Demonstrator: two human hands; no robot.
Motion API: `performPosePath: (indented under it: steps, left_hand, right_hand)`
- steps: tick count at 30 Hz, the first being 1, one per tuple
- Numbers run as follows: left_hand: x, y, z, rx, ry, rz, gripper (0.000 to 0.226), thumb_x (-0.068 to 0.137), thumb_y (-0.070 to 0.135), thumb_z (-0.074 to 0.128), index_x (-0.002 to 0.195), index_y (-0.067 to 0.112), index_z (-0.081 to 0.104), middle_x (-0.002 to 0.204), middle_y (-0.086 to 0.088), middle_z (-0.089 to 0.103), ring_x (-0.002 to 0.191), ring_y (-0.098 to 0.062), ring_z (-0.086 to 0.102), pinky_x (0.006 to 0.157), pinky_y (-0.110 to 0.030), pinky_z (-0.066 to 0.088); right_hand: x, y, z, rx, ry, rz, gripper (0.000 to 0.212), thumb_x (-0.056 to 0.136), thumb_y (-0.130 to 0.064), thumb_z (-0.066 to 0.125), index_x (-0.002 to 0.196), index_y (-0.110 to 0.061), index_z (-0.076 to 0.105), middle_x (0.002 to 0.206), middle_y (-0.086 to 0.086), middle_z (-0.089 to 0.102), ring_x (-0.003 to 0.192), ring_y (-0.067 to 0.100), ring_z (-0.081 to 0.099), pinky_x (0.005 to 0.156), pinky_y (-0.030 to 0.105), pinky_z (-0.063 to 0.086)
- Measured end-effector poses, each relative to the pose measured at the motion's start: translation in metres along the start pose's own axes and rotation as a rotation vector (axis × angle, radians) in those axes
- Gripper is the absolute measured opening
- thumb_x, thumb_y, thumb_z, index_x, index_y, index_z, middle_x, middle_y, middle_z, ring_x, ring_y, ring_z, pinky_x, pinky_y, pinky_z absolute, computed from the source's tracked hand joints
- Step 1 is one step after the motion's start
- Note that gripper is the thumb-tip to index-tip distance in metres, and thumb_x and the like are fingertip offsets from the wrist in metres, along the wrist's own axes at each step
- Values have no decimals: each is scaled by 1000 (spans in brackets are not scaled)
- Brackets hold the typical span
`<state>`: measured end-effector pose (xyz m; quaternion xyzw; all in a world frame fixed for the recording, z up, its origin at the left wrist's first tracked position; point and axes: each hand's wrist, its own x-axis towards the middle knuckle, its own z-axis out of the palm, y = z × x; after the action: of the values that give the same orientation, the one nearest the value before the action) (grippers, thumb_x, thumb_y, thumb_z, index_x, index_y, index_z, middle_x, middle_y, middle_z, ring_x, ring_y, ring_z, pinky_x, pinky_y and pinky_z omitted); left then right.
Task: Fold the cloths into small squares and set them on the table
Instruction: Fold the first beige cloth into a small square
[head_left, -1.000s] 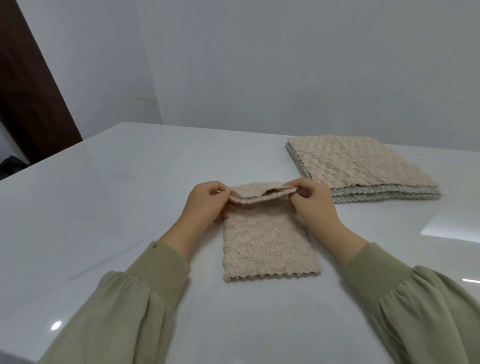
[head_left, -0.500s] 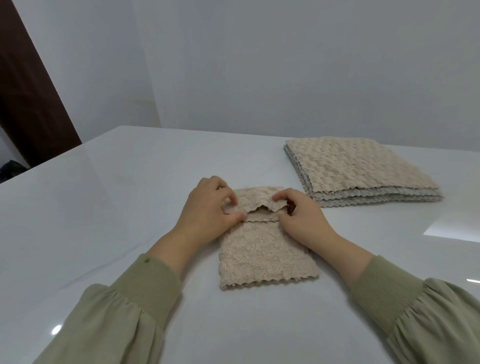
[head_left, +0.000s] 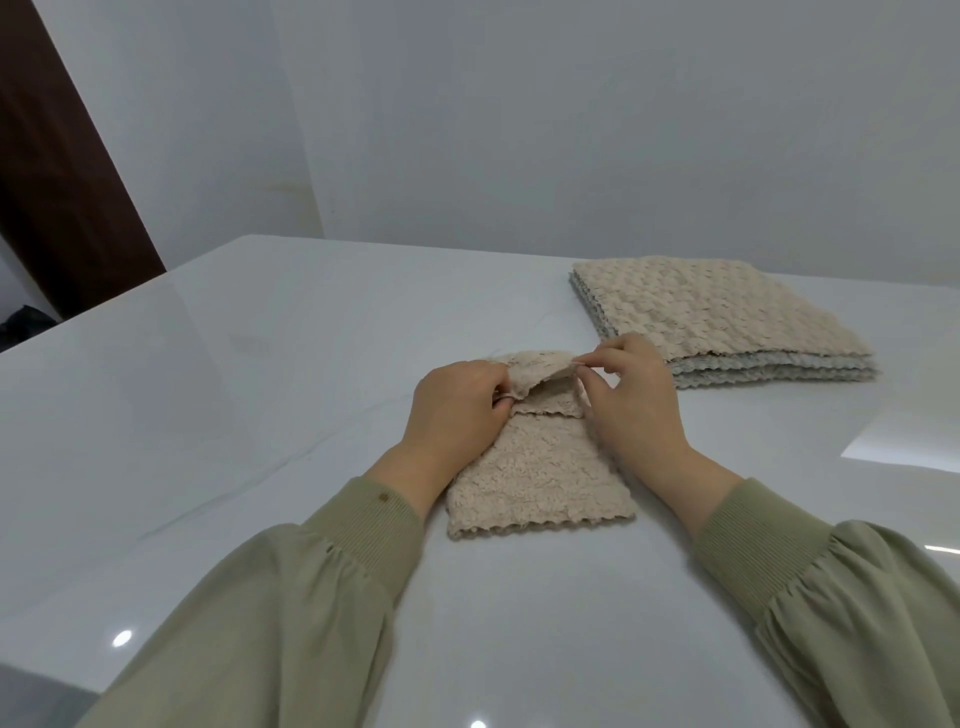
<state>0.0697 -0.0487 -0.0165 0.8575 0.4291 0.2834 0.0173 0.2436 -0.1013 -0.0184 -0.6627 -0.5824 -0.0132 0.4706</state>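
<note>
Glossy white table (head_left: 234, 426) is cut off at 3 and 9 o'clock. At 2 o'clock a nubby beige stack of cloths (head_left: 711, 317) is set. Fleecy, scallop-edged cloth (head_left: 535, 478) is laid at centre. Its far flap is raised and pinched by left hand (head_left: 454, 410) and right hand (head_left: 636, 405), fingertips partly hidden.

Left hand (head_left: 457, 410): my fingertips hidden under the raised flap of the beige cloth (head_left: 535, 478).
Right hand (head_left: 634, 400): my palm covers the cloth's right edge.
Green sleeves (head_left: 291, 613): cut off by the bottom edge.
Stack of cloths (head_left: 717, 317): layer count unclear.
Dark object (head_left: 21, 325), left edge: cropped, unidentifiable.
</note>
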Motion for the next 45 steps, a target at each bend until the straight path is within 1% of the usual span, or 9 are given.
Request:
performPosePath:
  steps: [4,10,15,22,28,33,37,43,45]
  left_hand:
    - [-2,2,1,-10,-3,-5,10,87,23,57,91,20,65,94,8,66,90,-12,59,71,-24,39]
    - [-3,-1,-2,-73,-20,-35,7,85,19,57,88,19,64,89,11,64,83,-9,55,68,-23,37]
    - [-5,-12,-11,-145,-47,-22,8,84,13,58,88,15,64,88,6,64,85,-11,54,76,-26,44]
    - [-9,-31,-23,-92,-136,68,6,84,23,66,89,20,65,89,12,57,88,-6,49,76,-17,36]
    - [-10,-35,-28,-45,-235,101,20,84,29,68,103,22,67,103,9,60,99,-10,49,85,-22,38]
    - [-13,-32,-26,4,-143,121,22,85,13,60,104,20,67,100,6,65,98,-13,55,84,-26,43]
    - [-15,-33,-28,37,-14,117,17,84,8,59,94,14,72,92,1,68,91,-18,59,78,-31,47]
    - [-18,-32,-22,63,-69,180,16,84,8,56,90,16,69,91,4,63,92,-15,54,68,-22,35]
    - [-18,-33,-22,59,-67,177,14,85,11,58,91,17,68,93,5,62,92,-14,52,68,-22,35]
  right_hand:
    - [-7,1,-4,-31,-33,-120,1,78,-8,72,77,-8,72,87,2,62,91,17,50,80,15,30]
    - [-9,10,-6,-208,-217,-294,6,72,-4,75,72,-10,73,74,4,69,79,25,56,74,31,41]
    - [-6,12,-10,-294,-276,-449,6,70,-6,76,72,-12,74,72,0,70,74,24,59,70,34,48]
    - [-3,12,-14,-311,-311,-446,9,74,-23,78,76,-15,74,75,-2,70,79,22,60,77,39,49]
    - [-3,9,-14,-347,-331,-451,13,74,-24,78,77,-13,73,73,0,71,75,22,63,80,39,50]
    - [-3,6,-14,-390,-326,-485,10,73,-18,76,68,-12,70,63,-1,66,65,22,60,73,37,50]
    - [-4,10,-9,-461,-195,-470,15,72,-7,68,58,-10,64,53,1,58,56,24,55,65,35,48]
    - [-5,9,-8,-473,-148,-528,3,69,-9,68,69,-11,66,75,2,66,79,26,60,76,36,47]
    - [-5,6,-6,-452,-144,-537,17,66,-14,72,81,-13,66,93,4,66,92,27,60,82,37,47]
